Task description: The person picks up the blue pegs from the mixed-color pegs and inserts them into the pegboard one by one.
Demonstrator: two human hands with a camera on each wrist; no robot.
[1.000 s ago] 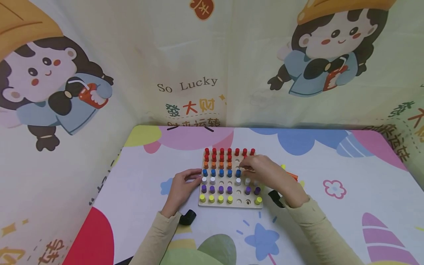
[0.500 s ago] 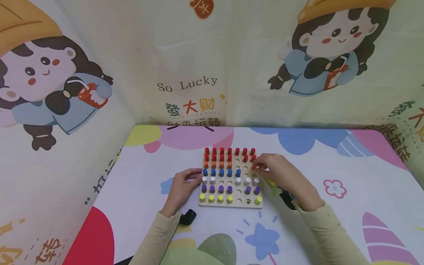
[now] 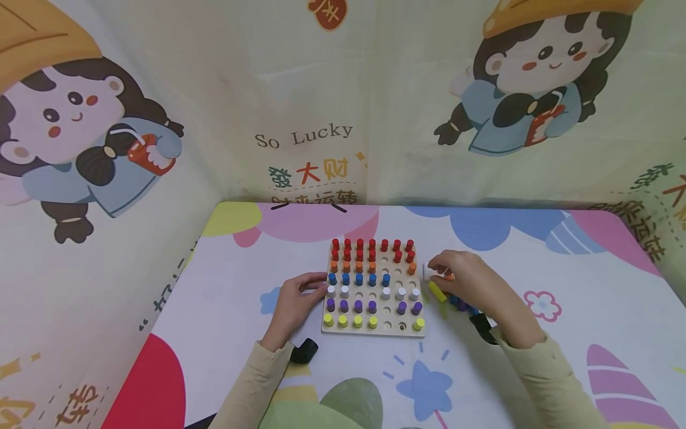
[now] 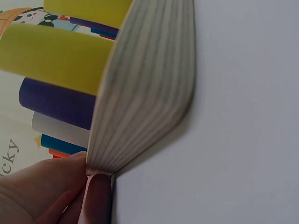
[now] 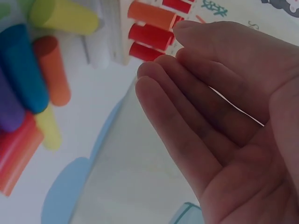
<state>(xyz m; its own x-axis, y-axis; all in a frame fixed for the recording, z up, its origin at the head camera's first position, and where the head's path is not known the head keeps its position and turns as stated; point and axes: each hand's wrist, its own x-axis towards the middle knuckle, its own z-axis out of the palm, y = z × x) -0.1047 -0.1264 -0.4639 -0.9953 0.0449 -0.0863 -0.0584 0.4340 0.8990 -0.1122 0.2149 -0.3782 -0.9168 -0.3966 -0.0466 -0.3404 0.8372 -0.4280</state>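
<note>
A wooden pegboard (image 3: 373, 330) stands on the table with rows of red, orange, blue, white, purple and yellow pegs; several holes show no peg. My left hand (image 3: 295, 304) rests at the board's left edge, thumb and finger touching it, as the left wrist view also shows. To the right of the board, my right hand (image 3: 466, 280) hovers over loose pegs, fingers gently bent, nothing seen between them. Near its fingertips lie a yellow peg (image 3: 437, 291) and a white peg (image 3: 426, 271). An orange peg (image 5: 152, 15) sits in the board's third row, at the right end.
Beside the right hand lie more loose pegs: a blue peg (image 5: 23, 70), an orange peg (image 5: 52, 70) and a red peg (image 5: 18, 149), partly hidden in the head view. A printed cloth wall (image 3: 396, 119) rises behind the table (image 3: 241, 268).
The right hand has moved right from over the board to the loose pegs. It has let go of an orange peg, which now stands at the third row's right end. The left hand is unmoved.
</note>
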